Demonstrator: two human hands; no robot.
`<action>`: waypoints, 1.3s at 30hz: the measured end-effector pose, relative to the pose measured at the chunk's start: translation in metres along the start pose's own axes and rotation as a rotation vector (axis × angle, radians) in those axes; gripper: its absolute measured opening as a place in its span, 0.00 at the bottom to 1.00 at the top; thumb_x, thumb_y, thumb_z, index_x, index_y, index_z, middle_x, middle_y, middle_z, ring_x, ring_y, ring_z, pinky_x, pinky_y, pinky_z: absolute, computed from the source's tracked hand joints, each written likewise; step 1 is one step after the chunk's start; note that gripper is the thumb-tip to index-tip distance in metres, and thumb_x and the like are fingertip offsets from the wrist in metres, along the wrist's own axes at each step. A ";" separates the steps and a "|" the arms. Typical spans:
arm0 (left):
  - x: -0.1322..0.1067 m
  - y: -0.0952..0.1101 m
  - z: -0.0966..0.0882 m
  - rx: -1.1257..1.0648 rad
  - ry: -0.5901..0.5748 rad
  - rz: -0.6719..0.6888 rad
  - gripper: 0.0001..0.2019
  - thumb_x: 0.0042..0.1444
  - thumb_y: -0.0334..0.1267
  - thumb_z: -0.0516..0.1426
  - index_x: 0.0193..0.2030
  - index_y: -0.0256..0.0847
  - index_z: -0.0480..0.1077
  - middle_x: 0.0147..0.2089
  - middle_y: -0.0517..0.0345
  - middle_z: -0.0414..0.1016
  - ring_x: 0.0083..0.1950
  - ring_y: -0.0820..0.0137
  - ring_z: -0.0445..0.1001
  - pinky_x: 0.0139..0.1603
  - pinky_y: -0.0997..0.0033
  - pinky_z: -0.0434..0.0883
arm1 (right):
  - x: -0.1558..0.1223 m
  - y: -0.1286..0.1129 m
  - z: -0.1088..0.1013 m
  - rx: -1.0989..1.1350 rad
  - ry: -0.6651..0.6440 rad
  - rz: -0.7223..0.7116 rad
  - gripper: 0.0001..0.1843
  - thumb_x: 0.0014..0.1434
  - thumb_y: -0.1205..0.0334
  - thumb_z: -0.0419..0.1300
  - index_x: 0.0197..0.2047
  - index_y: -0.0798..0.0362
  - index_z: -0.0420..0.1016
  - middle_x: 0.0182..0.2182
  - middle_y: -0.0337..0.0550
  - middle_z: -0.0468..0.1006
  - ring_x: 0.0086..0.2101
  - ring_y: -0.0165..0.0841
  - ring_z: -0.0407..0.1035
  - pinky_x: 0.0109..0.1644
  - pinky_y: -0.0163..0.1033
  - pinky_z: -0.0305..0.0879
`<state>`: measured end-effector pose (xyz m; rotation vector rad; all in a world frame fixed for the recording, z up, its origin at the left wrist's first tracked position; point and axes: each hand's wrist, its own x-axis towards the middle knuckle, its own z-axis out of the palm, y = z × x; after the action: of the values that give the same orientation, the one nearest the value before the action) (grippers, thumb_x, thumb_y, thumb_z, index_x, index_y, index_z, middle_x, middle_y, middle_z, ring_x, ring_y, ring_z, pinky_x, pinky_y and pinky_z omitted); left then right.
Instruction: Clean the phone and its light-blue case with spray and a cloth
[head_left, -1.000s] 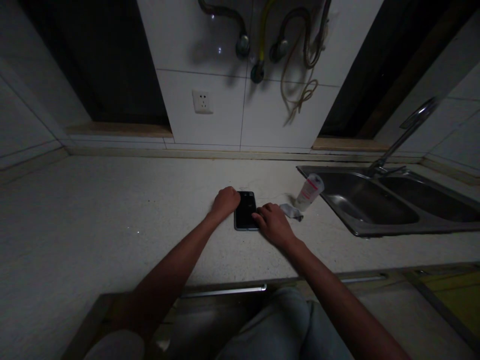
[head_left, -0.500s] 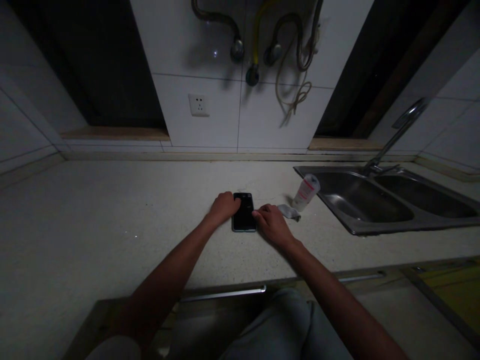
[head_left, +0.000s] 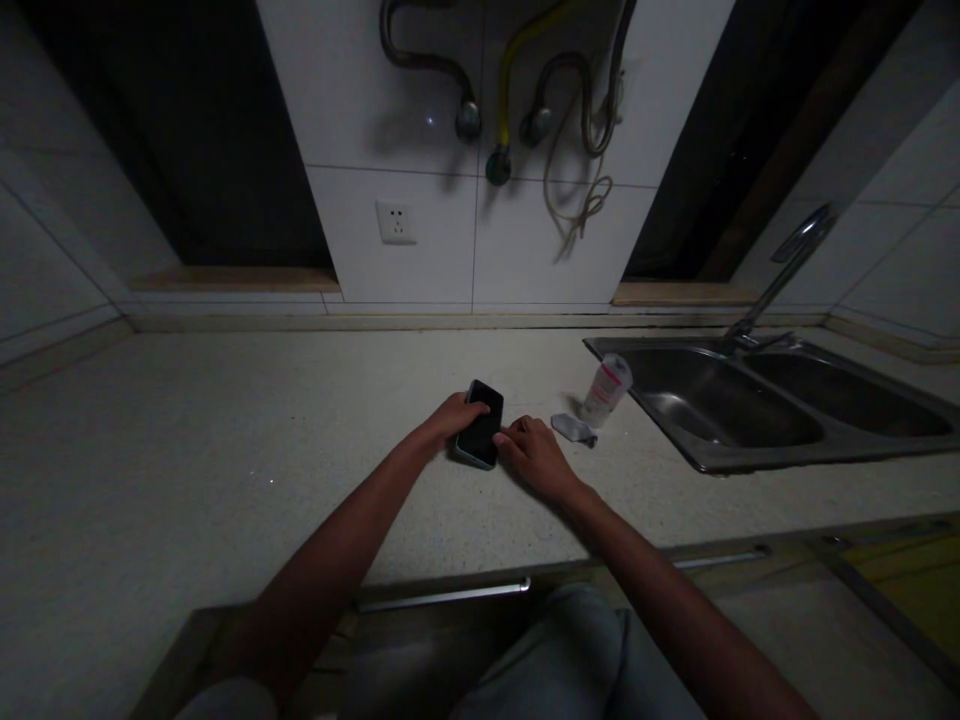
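A dark smartphone (head_left: 478, 440) lies at a slant over the pale countertop, its black screen facing up and one edge seemingly lifted. My left hand (head_left: 452, 414) is closed around its left side, the thumb lying across the screen and the other fingers hidden beneath. At the phone's lower right edge, my right hand (head_left: 534, 455) has its thumb and curled fingers closed on the side. Just beyond the right hand lies a small crumpled grey cloth (head_left: 574, 429). A clear plastic cup (head_left: 606, 388) with pink markings stands behind that cloth, leaning in view.
To the right, a steel double sink (head_left: 720, 395) with a chrome faucet (head_left: 780, 270) is set into the countertop (head_left: 225, 420). Hoses (head_left: 504, 90) and a tied cord (head_left: 585, 205) hang on the tiled wall above a power socket (head_left: 395, 222). A drawer handle (head_left: 450, 596) runs below the front edge.
The phone has turned from straight to slanted, its top to the right, and one edge seems raised. My left hand now wraps its side; my right hand has shifted slightly left with it.
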<state>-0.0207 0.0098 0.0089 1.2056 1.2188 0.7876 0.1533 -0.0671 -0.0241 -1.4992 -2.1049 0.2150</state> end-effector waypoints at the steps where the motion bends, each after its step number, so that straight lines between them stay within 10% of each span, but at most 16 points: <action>1: -0.001 -0.001 0.002 -0.031 -0.008 0.001 0.03 0.51 0.31 0.61 0.29 0.35 0.73 0.25 0.52 0.74 0.25 0.69 0.70 0.29 0.71 0.65 | 0.000 0.000 0.001 0.008 -0.001 0.004 0.23 0.71 0.51 0.50 0.37 0.54 0.81 0.35 0.47 0.72 0.40 0.38 0.65 0.46 0.43 0.57; 9: -0.001 -0.006 0.010 -0.337 -0.062 -0.068 0.05 0.52 0.34 0.61 0.36 0.37 0.71 0.29 0.52 0.77 0.30 0.65 0.76 0.37 0.65 0.72 | 0.000 0.006 -0.001 0.076 0.006 -0.014 0.23 0.71 0.50 0.49 0.39 0.54 0.80 0.33 0.46 0.71 0.38 0.38 0.65 0.45 0.43 0.59; 16: -0.003 0.000 0.006 -0.684 -0.382 -0.334 0.15 0.60 0.40 0.52 0.42 0.29 0.73 0.35 0.41 0.80 0.34 0.62 0.79 0.41 0.62 0.75 | -0.001 0.007 -0.001 0.130 0.003 -0.052 0.22 0.70 0.50 0.49 0.41 0.54 0.80 0.34 0.47 0.73 0.39 0.38 0.66 0.45 0.43 0.60; 29: 0.002 -0.001 0.008 -0.921 -0.239 -0.231 0.20 0.62 0.48 0.50 0.41 0.30 0.73 0.32 0.41 0.79 0.32 0.60 0.79 0.37 0.62 0.77 | -0.002 0.008 0.001 0.287 0.047 -0.029 0.28 0.71 0.49 0.48 0.68 0.51 0.64 0.43 0.49 0.79 0.43 0.41 0.70 0.51 0.48 0.64; 39: 0.006 0.000 0.003 -0.897 -0.254 -0.272 0.29 0.60 0.62 0.50 0.42 0.33 0.72 0.35 0.39 0.79 0.38 0.55 0.80 0.40 0.55 0.77 | -0.002 0.007 0.000 0.337 0.038 0.040 0.25 0.70 0.49 0.49 0.59 0.55 0.72 0.54 0.56 0.78 0.52 0.44 0.71 0.59 0.51 0.63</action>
<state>-0.0166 0.0149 0.0074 0.3735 0.6594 0.8094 0.1592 -0.0666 -0.0280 -1.3324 -1.8968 0.5236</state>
